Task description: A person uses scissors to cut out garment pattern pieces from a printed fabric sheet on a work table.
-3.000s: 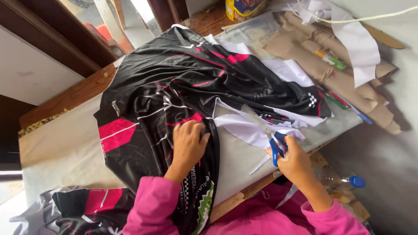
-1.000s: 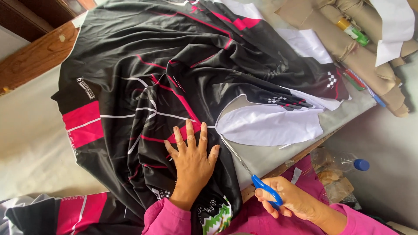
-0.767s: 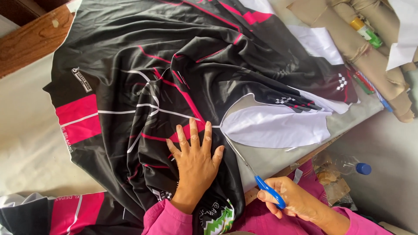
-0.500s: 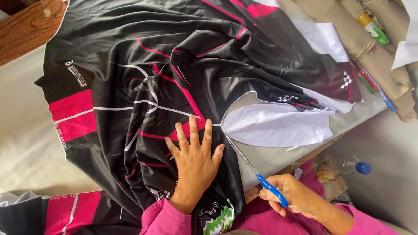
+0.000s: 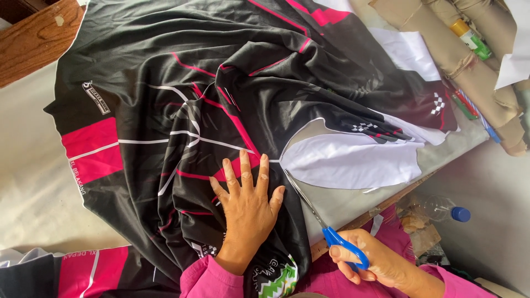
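Single view only: head-worn camera, aimed steeply down onto a work table (image 5: 38, 182) from above its near edge, slightly tilted so the edge runs diagonally toward the upper right. Close range: black and pink printed fabric (image 5: 210, 94) fills most of the frame. Left hand (image 5: 248, 207) near lower centre, right hand (image 5: 375, 262) with blue-handled scissors (image 5: 323, 221) at the lower right corner. Pink sleeves along the bottom margin. Floor with plastic bottle (image 5: 444, 208) beyond the table edge, far right. No second view for overlap.
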